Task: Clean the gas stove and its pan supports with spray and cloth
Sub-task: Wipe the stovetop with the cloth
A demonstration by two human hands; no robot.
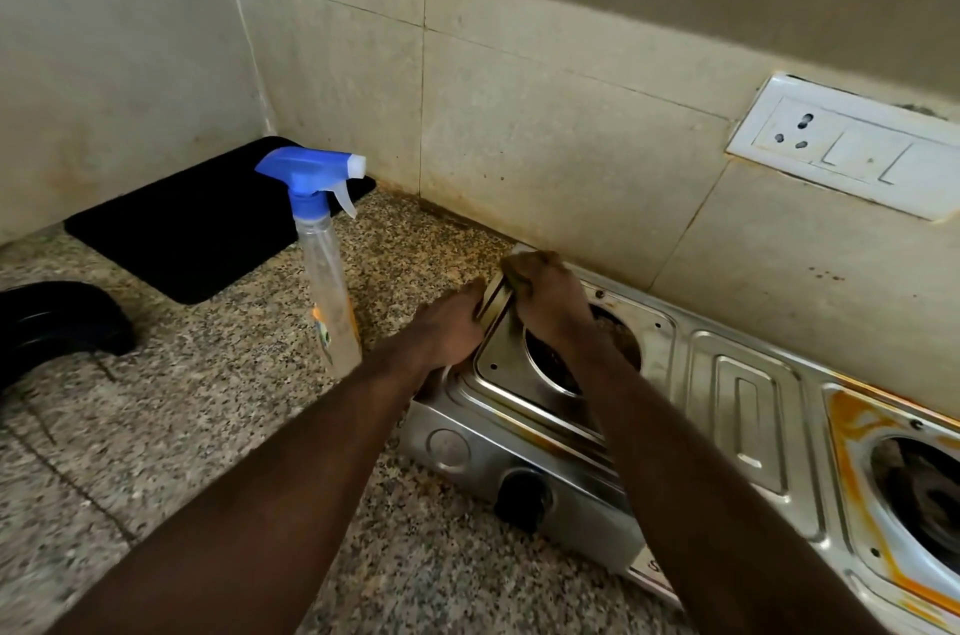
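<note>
The right hand (550, 302) is curled over a yellowish cloth (511, 273) and presses it onto the far left corner of the gas stove (737, 406), close to the back edge of the counter (208, 406). The left hand (452, 322) lies palm down just beside it, its fingers reaching the stove's left rim. Blur hides whether they hook round the rim or only rest against it, so I cannot tell its grip. Both forearms stretch in from the near edge.

Under the right wrist is the left burner opening (566, 364), a round hole in the steel top with no pan support over it. The right burner opening (924, 494) sits toward the right edge, ringed with orange stains. A black knob (522, 499) is on the stove's front face.

The spray bottle (327, 281), clear with a blue trigger head, stands upright on the counter just left of the left hand. A black mat (208, 224) lies in the far left corner of the counter, and a dark rounded object (57, 322) sits at the left edge. A white switch plate (852, 146) is on the tiled wall above the stove
</note>
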